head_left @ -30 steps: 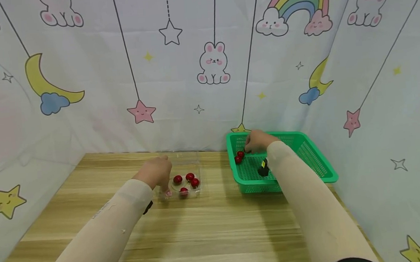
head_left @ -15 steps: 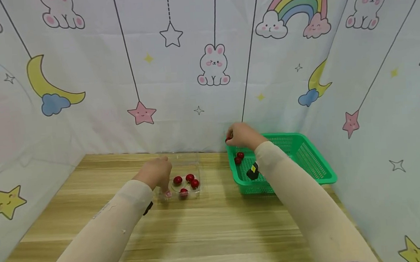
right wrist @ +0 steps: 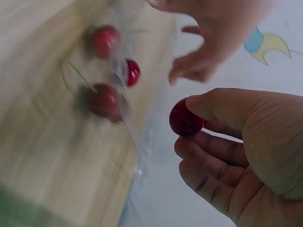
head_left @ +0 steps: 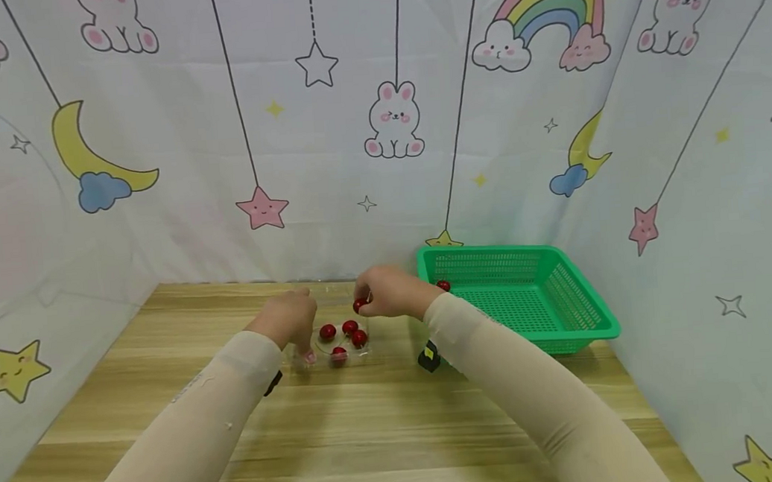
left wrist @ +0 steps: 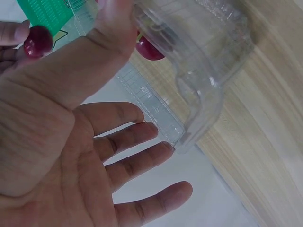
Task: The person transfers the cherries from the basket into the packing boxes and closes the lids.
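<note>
My right hand [head_left: 392, 291] pinches a dark red cherry [right wrist: 184, 120] between thumb and fingertips. It is at the right side of a clear plastic box [left wrist: 208, 90], over whose floor several cherries [head_left: 349, 328] lie, some with thin green stems. My left hand [head_left: 289, 319] is at the box's left side. In the left wrist view its thumb [left wrist: 109, 38] lies against the box, while the other fingers stretch out, spread apart. The box's hinged lid stands raised at the back. A green basket [head_left: 528, 250] stands to the right, with a cherry [head_left: 443, 285] at its left end.
The wooden table [head_left: 373, 436] ends at the back against a white cloth [head_left: 204, 239] printed with rabbits, stars and moons. The basket's raised rim lies beside my right forearm [head_left: 524, 388]. A small black device [head_left: 428, 357] hangs under the right wrist.
My right hand has risen out of the green basket with a cherry and moved left over its rim to the clear box. The left hand has stayed in place.
</note>
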The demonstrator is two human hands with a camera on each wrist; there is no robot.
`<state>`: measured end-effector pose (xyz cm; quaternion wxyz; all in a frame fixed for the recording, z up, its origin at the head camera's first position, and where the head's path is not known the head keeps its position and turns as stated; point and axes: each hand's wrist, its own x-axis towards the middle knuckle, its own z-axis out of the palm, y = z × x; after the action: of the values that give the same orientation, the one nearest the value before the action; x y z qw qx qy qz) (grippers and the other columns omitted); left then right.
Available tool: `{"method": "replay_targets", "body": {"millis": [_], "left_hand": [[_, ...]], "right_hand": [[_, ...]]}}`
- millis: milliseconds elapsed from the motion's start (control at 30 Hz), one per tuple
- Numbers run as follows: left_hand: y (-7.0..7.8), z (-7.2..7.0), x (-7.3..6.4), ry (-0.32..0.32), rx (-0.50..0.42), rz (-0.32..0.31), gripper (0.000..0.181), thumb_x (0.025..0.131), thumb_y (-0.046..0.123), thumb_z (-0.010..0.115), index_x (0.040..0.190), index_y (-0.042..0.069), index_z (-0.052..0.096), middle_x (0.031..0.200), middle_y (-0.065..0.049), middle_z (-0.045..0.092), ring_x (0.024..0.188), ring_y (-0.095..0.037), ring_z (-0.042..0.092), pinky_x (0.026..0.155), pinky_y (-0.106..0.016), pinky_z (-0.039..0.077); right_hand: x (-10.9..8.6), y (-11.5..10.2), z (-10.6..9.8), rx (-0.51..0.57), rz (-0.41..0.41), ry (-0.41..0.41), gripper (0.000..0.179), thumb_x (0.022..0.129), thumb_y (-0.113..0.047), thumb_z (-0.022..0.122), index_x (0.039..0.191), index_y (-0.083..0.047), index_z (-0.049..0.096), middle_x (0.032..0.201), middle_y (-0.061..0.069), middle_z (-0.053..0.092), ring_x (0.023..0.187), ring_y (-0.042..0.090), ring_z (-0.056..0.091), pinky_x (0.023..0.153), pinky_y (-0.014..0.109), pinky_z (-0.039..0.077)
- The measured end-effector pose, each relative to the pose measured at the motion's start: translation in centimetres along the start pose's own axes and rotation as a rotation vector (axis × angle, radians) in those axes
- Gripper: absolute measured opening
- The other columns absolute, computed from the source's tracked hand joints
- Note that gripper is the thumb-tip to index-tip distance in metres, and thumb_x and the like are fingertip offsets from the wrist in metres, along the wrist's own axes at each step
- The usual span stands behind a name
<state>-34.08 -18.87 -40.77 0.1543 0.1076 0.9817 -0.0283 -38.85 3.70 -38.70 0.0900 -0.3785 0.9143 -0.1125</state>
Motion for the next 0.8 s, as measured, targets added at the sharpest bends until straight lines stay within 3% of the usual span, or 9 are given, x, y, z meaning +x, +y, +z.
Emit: {"method": "replay_targets", "body": {"millis": [267,400,567,667,800], "left_hand": [[-0.1,0.0,0.1,0.001,-0.004,0.001,0.043,0.081,0.029,0.106,0.112,0.006,0.086,0.174,-0.029,0.047,0.139,-0.044,0.068,0.103,-0.051,0.067],[-0.1,0.0,0.0,-0.001,-0.006,0.001,0.041,0.078,0.033,0.108,0.102,0.008,0.086,0.172,-0.029,0.05,0.122,-0.035,0.073,0.097,-0.048,0.068],[-0.1,-0.1,0.0,-0.004,-0.008,0.001,0.038,0.078,0.033,0.109,0.097,0.01,0.086,0.165,-0.027,0.056,0.104,-0.025,0.067,0.093,-0.045,0.068],[0.0,-0.1,-0.1,-0.003,-0.003,0.003,0.038,0.078,0.035,0.108,0.096,0.01,0.086,0.165,-0.027,0.055,0.111,-0.029,0.07,0.094,-0.046,0.068],[0.0,0.0,-0.1,0.0,0.006,0.003,0.035,0.081,0.033,0.107,0.097,0.01,0.087,0.172,-0.029,0.049,0.133,-0.042,0.07,0.099,-0.048,0.068]], "right_hand": [[1.1,-2.0,3.2,-0.042,-0.04,-0.099,0.011,0.106,-0.015,0.08,0.115,-0.012,0.085,0.108,-0.001,0.083,0.096,0.01,0.074,0.09,0.029,0.065],[1.5,-2.0,4.4,-0.084,-0.061,-0.101,0.008,0.106,-0.014,0.078,0.109,-0.013,0.085,0.103,-0.003,0.081,0.089,0.008,0.071,0.085,0.027,0.063],[1.7,-2.1,4.5,-0.083,-0.089,-0.101,0.008,0.105,-0.013,0.078,0.108,-0.012,0.085,0.102,-0.002,0.08,0.088,0.009,0.07,0.083,0.027,0.063],[1.5,-2.0,4.0,-0.041,-0.065,-0.11,0.01,0.108,-0.014,0.076,0.112,-0.01,0.084,0.105,-0.001,0.081,0.091,0.01,0.071,0.086,0.028,0.063],[0.9,-1.2,2.6,-0.001,-0.009,-0.089,0.015,0.111,-0.018,0.072,0.117,-0.01,0.084,0.113,0.002,0.082,0.1,0.015,0.075,0.093,0.034,0.066]]}}
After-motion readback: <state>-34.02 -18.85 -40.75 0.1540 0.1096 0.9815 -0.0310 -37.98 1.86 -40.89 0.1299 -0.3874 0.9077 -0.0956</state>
